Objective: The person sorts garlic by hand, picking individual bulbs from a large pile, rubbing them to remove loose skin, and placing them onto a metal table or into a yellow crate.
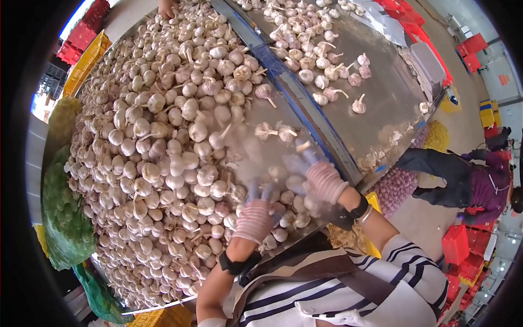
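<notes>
A big heap of garlic bulbs (174, 163) covers the left part of a metal table (354, 125). My left hand (255, 219), in a pink-striped glove with grey fingers, reaches over the near right edge of the heap, its blurred fingers apart among the bulbs. To its right, my right hand (324, 177) wears the same kind of glove. Its fingers are smeared by motion, with a pale stem end (303, 146) at the tips; I cannot tell whether they grip a bulb. Loose bulbs (284, 132) lie just beyond the hands.
A blue-edged metal divider (289, 87) runs across the table, with more garlic (308, 43) behind it. Another person's hand (168, 8) touches the heap's far edge. At the right stands a person in purple (487, 185). Green net sacks (65, 212) lean at the left; red crates (456, 243) stand right.
</notes>
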The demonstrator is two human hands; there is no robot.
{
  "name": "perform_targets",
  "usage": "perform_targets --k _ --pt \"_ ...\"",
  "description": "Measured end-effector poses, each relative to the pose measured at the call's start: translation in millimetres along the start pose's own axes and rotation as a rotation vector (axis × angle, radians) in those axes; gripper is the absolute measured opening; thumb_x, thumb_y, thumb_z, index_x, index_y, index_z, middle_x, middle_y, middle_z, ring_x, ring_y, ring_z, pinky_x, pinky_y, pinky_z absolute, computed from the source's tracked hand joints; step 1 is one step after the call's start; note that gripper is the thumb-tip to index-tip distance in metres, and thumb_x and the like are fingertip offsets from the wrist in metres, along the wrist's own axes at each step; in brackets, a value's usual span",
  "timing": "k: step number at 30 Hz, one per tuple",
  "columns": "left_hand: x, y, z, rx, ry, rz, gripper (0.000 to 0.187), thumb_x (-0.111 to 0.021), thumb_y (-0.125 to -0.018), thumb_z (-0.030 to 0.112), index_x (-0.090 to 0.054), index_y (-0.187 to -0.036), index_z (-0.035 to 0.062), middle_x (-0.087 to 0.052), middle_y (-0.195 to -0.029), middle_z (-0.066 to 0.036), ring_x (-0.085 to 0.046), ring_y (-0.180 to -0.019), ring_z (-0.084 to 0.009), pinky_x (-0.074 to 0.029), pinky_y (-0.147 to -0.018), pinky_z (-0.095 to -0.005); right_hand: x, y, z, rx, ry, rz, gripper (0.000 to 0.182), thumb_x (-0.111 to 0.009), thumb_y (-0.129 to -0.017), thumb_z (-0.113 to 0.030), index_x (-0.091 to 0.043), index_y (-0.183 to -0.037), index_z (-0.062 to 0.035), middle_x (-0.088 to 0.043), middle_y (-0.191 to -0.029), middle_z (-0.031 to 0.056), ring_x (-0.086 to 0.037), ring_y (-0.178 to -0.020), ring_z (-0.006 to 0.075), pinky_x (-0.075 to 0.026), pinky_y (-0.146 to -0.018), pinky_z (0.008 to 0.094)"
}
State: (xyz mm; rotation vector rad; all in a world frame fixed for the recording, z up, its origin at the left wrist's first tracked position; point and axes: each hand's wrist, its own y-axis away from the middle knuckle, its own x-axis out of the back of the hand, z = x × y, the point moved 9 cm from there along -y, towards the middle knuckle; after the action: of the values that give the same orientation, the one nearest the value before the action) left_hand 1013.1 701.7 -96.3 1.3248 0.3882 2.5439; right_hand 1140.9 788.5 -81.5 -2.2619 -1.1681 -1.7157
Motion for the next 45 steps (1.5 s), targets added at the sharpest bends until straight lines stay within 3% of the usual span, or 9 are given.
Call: perform_targets --k 5,13,17,20,27,33,35,42,45 --pt "18.5 -11.4 -9.7 -0.139 0.190 0.297 0.051 -0.065 -0.079 0.017 -0.045 -0.126 0.0114 -0.046 -0.124 -0.024 -0.058 -0.098 -0.0431 -0.050 -0.080 -0.0480 25.9 -13.2 13.5 -0.027 -0.150 0.260 0.037 -0.065 -0.079 -0.022 -0.056 -0.114 -0.0119 -0.058 -0.108 0.0170 -0.060 -0.095 0.0350 -0.050 -0.082 0.0450" --pt "2.5 -63.5 -17.9 0.005 0.004 -0.037 0.027 -0.064 -0.078 0.013 -0.059 -0.104 0.0076 -0.061 -0.094 -0.020 -0.059 -0.090 -0.0383 -0.049 -0.080 -0.0444 -36.1 -55.4 18.2 -0.096 0.010 -0.127 0.031 -0.064 -0.077 -0.019 -0.059 -0.106 -0.0090 -0.062 -0.101 0.0212 -0.062 -0.092 0.0381 -0.052 -0.078 0.0458" --pt "51.7 -36.4 -11.2 -0.144 0.245 0.308 0.024 -0.064 -0.077 0.005 -0.058 -0.101 0.0035 -0.059 -0.098 -0.015 -0.058 -0.090 -0.0301 -0.050 -0.077 -0.0373 20.8 -51.8 48.3 -0.117 -0.444 0.260 0.025 -0.064 -0.073 -0.024 -0.061 -0.088 -0.0048 -0.062 -0.096 0.0200 -0.060 -0.085 0.0372 -0.049 -0.073 0.0449" --pt "47.2 -17.4 -24.5 -0.052 1.237 0.192 0.027 -0.065 -0.078 0.002 -0.056 -0.103 0.0043 -0.053 -0.100 -0.005 -0.053 -0.090 -0.0144 -0.045 -0.080 -0.0292 34.2 -67.5 55.8 -0.145 -0.213 0.337 0.026 -0.064 -0.074 -0.025 -0.061 -0.093 -0.0070 -0.062 -0.098 0.0192 -0.061 -0.087 0.0354 -0.050 -0.074 0.0447" --pt "79.0 9.3 0.8 -0.252 1.390 0.231 0.051 -0.076 -0.070 0.003 -0.051 -0.115 0.0078 -0.056 -0.107 -0.002 -0.055 -0.097 -0.0128 -0.044 -0.089 -0.0286 11.9 -109.2 32.4 -0.052 0.043 0.152 0.039 -0.065 -0.078 -0.027 -0.059 -0.115 -0.0146 -0.063 -0.103 0.0161 -0.062 -0.091 0.0329 -0.050 -0.079 0.0454" --pt "82.9 19.5 -7.1 -0.280 1.283 0.346 0.051 -0.079 -0.067 0.004 -0.054 -0.111 0.0057 -0.057 -0.109 -0.003 -0.057 -0.098 -0.0134 -0.046 -0.088 -0.0281 7.8 -41.9 -13.2 0.087 -1.742 -0.191 0.054 -0.062 -0.087 -0.047 -0.060 -0.112 0.0008 -0.066 -0.094 0.0070 -0.061 -0.064 0.0096 -0.048 -0.051 0.0224" --pt "80.1 18.2 -10.4 -0.125 1.363 0.372 0.050 -0.079 -0.068 0.003 -0.054 -0.112 0.0041 -0.059 -0.108 -0.004 -0.059 -0.095 -0.0134 -0.048 -0.086 -0.0280 -4.3 -23.2 -36.0 -0.011 -2.190 -0.279 0.056 -0.059 -0.088 -0.047 -0.056 -0.117 0.0013 -0.066 -0.098 0.0091 -0.064 -0.073 0.0138 -0.054 -0.062 0.0254" --pt "92.8 4.6 41.2 -0.365 0.527 0.545 0.055 -0.074 -0.071 0.001 -0.054 -0.121 0.0065 -0.052 -0.124 -0.015 -0.052 -0.113 -0.0278 -0.044 -0.094 -0.0370 -18.0 -14.0 -63.0 0.119 -2.827 -0.687 0.060 -0.051 -0.092 -0.049 -0.049 -0.128 -0.0014 -0.059 -0.120 0.0126 -0.061 -0.102 0.0224 -0.051 -0.092 0.0382" --pt "83.6 -7.9 55.5 -0.341 0.524 0.413 0.057 -0.074 -0.072 0.003 -0.053 -0.125 0.0088 -0.045 -0.131 -0.016 -0.052 -0.115 -0.0292 -0.044 -0.095 -0.0373 -27.1 -28.7 -36.8 -0.123 -2.703 -0.431 0.063 -0.049 -0.092 -0.051 -0.047 -0.130 -0.0014 -0.057 -0.121 0.0136 -0.061 -0.102 0.0229 -0.053 -0.090 0.0397"
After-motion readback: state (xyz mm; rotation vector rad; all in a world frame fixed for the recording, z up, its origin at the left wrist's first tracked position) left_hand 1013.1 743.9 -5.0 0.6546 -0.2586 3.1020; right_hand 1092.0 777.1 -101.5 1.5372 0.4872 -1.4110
